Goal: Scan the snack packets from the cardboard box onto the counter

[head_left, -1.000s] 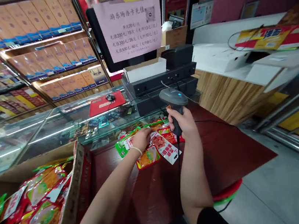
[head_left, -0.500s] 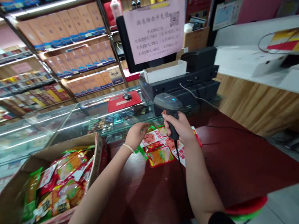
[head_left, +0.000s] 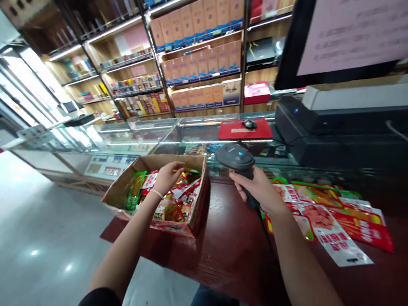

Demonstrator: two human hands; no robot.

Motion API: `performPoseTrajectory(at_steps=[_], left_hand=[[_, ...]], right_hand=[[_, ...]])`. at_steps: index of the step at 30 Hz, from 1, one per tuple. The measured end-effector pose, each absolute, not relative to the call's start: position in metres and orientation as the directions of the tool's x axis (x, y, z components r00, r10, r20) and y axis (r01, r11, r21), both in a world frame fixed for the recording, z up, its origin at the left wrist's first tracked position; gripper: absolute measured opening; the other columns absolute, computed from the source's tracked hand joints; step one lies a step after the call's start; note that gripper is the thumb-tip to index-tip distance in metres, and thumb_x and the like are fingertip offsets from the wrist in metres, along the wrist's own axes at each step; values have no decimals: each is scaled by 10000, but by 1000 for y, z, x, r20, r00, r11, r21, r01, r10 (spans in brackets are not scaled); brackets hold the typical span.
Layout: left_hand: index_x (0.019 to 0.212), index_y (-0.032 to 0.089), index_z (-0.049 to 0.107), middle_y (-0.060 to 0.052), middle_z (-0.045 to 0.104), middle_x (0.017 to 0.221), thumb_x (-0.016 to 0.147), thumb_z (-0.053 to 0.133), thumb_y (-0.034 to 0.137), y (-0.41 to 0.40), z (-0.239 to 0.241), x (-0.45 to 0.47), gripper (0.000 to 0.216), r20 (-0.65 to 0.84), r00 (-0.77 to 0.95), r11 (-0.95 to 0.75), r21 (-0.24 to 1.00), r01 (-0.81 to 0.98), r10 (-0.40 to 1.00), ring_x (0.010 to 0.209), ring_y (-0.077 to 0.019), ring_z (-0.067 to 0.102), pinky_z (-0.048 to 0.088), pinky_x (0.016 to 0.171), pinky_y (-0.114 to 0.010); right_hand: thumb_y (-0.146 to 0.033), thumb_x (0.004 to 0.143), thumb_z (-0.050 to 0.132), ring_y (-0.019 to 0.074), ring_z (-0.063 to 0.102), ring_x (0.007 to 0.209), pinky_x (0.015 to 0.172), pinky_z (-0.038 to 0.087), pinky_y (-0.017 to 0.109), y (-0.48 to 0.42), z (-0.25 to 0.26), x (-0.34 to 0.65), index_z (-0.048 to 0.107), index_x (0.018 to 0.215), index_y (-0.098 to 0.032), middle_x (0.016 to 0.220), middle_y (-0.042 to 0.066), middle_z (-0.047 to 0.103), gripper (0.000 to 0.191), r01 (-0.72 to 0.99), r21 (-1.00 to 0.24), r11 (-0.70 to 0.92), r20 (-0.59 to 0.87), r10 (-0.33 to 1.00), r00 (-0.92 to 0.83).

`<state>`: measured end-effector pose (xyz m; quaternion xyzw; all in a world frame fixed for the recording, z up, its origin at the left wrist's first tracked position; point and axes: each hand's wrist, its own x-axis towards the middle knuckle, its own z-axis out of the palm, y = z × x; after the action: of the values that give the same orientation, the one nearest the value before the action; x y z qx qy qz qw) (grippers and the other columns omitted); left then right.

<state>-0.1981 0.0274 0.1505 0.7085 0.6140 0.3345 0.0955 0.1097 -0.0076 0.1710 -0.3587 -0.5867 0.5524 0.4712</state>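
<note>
My right hand (head_left: 256,186) is wrapped round the handle of a dark grey barcode scanner (head_left: 234,156), its head pointing away over the counter. Over the cardboard box (head_left: 200,201) on the left hovers my left hand (head_left: 169,177), its fingers loosely stretched and no packet visible in them. Inside that box lie several snack packets (head_left: 170,209) in red, green and white wrappers. More flat snack packets (head_left: 325,222) are spread in an overlapping pile to the right, partly hidden behind my right forearm.
The dark red counter (head_left: 218,252) carries the box and pile. Behind it runs a glass display case (head_left: 200,128) with a red mouse pad (head_left: 229,131) and a mouse (head_left: 249,124). A monitor with a pink paper sign (head_left: 368,23) stands at the right above a white tray (head_left: 355,96).
My left hand has gone from the packet pile to above the cardboard box. The view has swung left. My right hand still grips the scanner, now left of the pile.
</note>
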Motion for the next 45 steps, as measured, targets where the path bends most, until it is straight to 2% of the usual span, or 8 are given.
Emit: performPoseTrajectory(at_steps=[8,16,22,26,30,33,39,45], left_hand=[[1095,183,664,-117,653,1098,820,592,246,28,100,-251,292,301,69,-176,345,922,951,1060,-262,592,439,991,-409],[1346,213,542,-164,496,1353,659,775,407,29,85,-253,751,127,58,-85,220,972,990,1240,-377,453,350,1062,-509],[1106,241,681,-101,653,1116,782,658,297,25,95,-244,330,112,179,-198,195,961,978,1077,-262,581,433,974,-360],[1032,229,669,-94,693,974,929,460,299,20,105,-233,244,149,8,-30,148,988,989,912,-220,650,467,819,-308],[1077,200,634,-87,707,957,979,357,353,23,113,-233,331,394,-238,59,415,908,888,876,-216,659,454,762,-294],[942,187,666,-54,712,876,957,392,375,29,114,-236,333,376,-278,-23,628,778,884,811,-195,650,448,723,-274],[835,186,671,-3,670,702,902,460,414,28,111,-236,318,307,-210,-83,720,689,928,692,-166,611,441,686,-258],[864,185,678,-23,700,792,876,486,433,32,105,-239,314,311,-191,-121,757,642,931,767,-181,626,462,722,-264]], right_hand=[[-473,796,688,83,444,339,352,344,204,-4,149,67,504,834,-211,525,-75,528,322,2,-998,66,60,916,-397],[-456,794,682,79,428,322,347,329,199,-5,138,61,498,838,-211,509,-84,525,309,65,-997,29,0,915,-403],[-457,798,676,79,440,328,357,341,201,0,131,65,510,829,-200,504,-78,523,307,111,-993,36,-12,916,-402],[-474,784,681,90,447,324,353,351,208,1,129,66,497,830,-210,499,-81,526,325,120,-992,31,-19,920,-392],[-475,766,696,94,450,328,348,350,209,1,127,67,486,833,-215,504,-79,530,340,112,-993,28,-15,929,-369],[-467,780,681,91,451,327,353,347,204,-1,128,67,489,863,-213,506,-81,530,328,113,-993,44,1,934,-358],[-459,788,657,91,421,308,332,337,188,-5,134,66,473,1006,-240,485,-117,502,360,117,-990,79,30,926,-375],[-449,801,646,109,435,308,331,357,196,-1,131,60,463,1132,-267,467,-117,501,420,214,-968,130,38,922,-385]])
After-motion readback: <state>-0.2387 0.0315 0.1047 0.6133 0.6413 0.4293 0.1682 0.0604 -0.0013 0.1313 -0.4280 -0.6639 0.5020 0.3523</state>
